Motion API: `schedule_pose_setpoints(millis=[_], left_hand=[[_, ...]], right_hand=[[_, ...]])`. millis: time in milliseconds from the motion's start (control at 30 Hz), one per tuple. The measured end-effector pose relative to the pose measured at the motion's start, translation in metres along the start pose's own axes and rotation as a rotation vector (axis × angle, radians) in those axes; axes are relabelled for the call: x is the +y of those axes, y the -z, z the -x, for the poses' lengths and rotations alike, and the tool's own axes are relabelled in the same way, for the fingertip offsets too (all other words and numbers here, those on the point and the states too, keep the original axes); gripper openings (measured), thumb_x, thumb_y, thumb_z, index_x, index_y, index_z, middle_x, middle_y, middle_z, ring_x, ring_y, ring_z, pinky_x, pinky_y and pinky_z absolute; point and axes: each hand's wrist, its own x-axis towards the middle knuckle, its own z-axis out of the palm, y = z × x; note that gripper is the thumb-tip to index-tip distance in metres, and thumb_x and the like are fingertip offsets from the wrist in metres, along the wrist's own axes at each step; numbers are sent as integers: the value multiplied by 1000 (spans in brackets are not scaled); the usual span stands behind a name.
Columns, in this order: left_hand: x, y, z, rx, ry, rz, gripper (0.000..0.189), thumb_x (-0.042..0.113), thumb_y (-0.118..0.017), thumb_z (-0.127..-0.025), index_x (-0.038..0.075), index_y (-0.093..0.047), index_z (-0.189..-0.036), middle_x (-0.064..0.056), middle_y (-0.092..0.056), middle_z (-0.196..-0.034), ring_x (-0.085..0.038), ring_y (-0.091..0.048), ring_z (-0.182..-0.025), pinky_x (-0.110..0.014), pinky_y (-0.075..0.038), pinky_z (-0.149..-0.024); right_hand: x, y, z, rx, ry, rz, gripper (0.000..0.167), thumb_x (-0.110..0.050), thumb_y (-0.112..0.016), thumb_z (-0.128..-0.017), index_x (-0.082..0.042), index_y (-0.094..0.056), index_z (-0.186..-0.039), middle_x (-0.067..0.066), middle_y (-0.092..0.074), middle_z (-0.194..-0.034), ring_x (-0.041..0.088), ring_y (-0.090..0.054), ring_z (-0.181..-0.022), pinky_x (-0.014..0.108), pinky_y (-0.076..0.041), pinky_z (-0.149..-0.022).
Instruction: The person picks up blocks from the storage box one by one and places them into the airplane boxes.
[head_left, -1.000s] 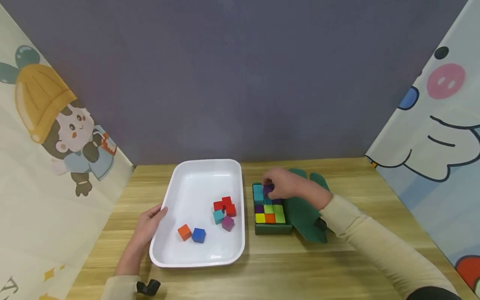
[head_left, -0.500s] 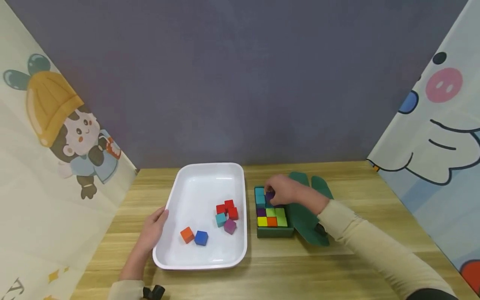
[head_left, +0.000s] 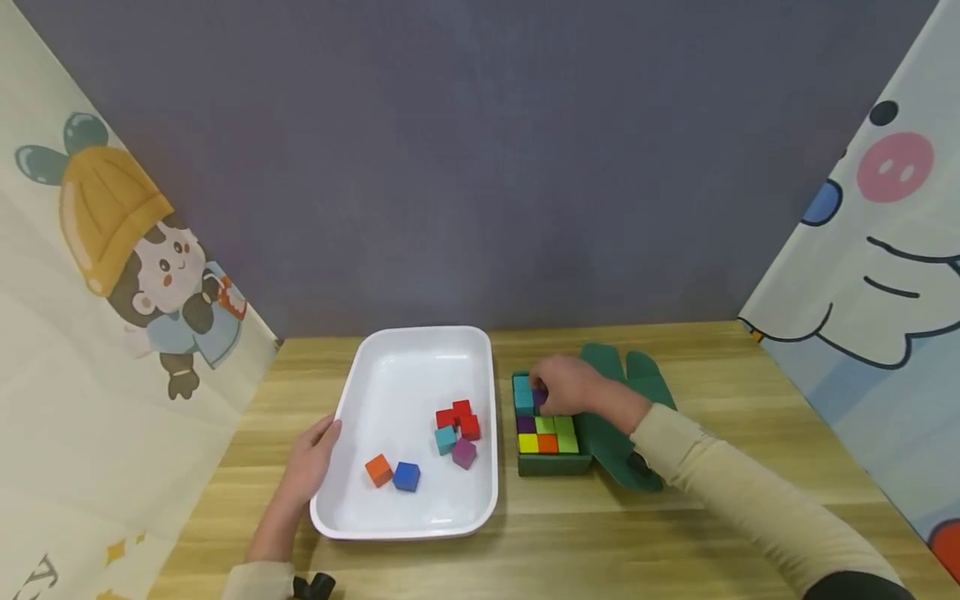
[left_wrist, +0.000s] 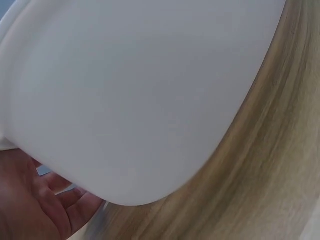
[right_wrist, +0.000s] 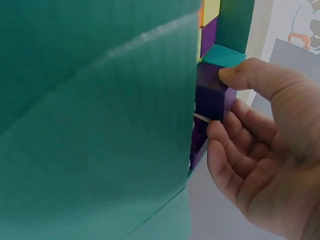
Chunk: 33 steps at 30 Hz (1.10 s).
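Note:
My right hand (head_left: 566, 385) is over the far end of a green cardboard box (head_left: 555, 467) and pinches a dark purple cube (right_wrist: 212, 92) between thumb and fingers. That cube sits among the others at the box's top level, beside a teal one (right_wrist: 224, 56). Yellow, orange, lime green, teal and purple cubes fill the rest of the visible box. My left hand (head_left: 309, 458) grips the left rim of a white tray (head_left: 405, 350), thumb on top and fingers underneath. Inside the tray lie red cubes (head_left: 469, 427), a teal, a purple, an orange (head_left: 378, 471) and a blue cube (head_left: 407, 477).
The box's green lid (head_left: 611, 433) stands folded open to the right, under my right forearm. Tray and box stand side by side on a wooden table (head_left: 600, 542). A grey panel (head_left: 480, 167) rises at the back, with printed sheets on both sides.
The head view has shifted slightly. My right hand has lowered the purple cube a little into the box; my left hand keeps its grip on the tray.

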Motion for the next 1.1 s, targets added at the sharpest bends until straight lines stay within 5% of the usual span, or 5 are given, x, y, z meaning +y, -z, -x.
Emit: schedule_pose_setpoints(millis=[433, 733, 967, 1100], left_hand=[[0, 0, 3, 8, 31, -8, 61, 42, -41, -104, -3, -39, -145, -27, -47, -139, -35, -54, -116, -36, -51, -91], [1, 0, 3, 5, 25, -5, 62, 43, -41, -103, -3, -40, -144, -27, -47, -139, -37, -53, -118, -40, -49, -93], [2, 1, 4, 12, 49, -10, 64, 45, -41, -103, -3, -40, -145, -26, -44, -142, -37, -51, -121, -44, -46, -98], [2, -2, 2, 20, 61, 7, 64, 46, -43, -102, -2, -40, -145, -25, -44, -143, -37, -51, -120, -44, -46, -98]], right_hand=[[0, -5, 2, 24, -46, 17, 29, -20, -80, -78, -10, -69, -102, -1, -62, -91, 14, -53, -76, 34, -51, -67], [-3, -7, 4, 36, -32, 12, 24, -20, -80, -78, -11, -66, -95, -2, -58, -84, 14, -49, -71, 32, -46, -61], [-57, 0, 0, 49, 105, 4, 18, -23, -74, -83, -11, -70, -96, -2, -63, -87, 12, -53, -71, 28, -50, -62], [-103, 3, -13, -44, 185, -11, 10, -25, -72, -86, -17, -71, -93, -9, -63, -84, 9, -53, -74, 23, -50, -64]])
